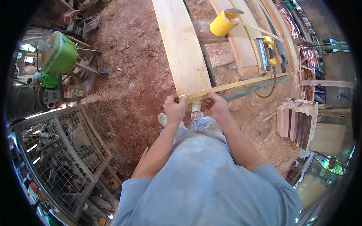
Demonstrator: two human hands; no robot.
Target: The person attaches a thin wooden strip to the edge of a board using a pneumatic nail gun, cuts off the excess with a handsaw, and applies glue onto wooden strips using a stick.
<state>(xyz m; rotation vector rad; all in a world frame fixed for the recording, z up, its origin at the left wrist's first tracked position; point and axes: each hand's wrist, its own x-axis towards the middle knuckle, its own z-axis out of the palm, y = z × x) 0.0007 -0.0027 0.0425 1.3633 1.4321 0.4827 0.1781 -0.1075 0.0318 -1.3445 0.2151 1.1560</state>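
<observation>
Pinching a thin wood strip [245, 84] across the near end of the wide board [183, 45]: left tip in a closed left hand [175, 110], farther along in a closed right hand [218, 107] (nearer its long rightward run).

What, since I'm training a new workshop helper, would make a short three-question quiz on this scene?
1. True or false: the yellow-and-silver power tool is touched by neither the person's bare left hand nor bare right hand.

2. Multiple choice: both hands are on
A) a green plastic box
B) a long, slim, pale wooden strip
C) a grey wire-mesh panel

3. Fill in: the yellow cylindrical container is to the ____ of the wide, flat, pale wooden board, as the person sees it.

Key: 1 true; 2 B; 3 right.
</observation>
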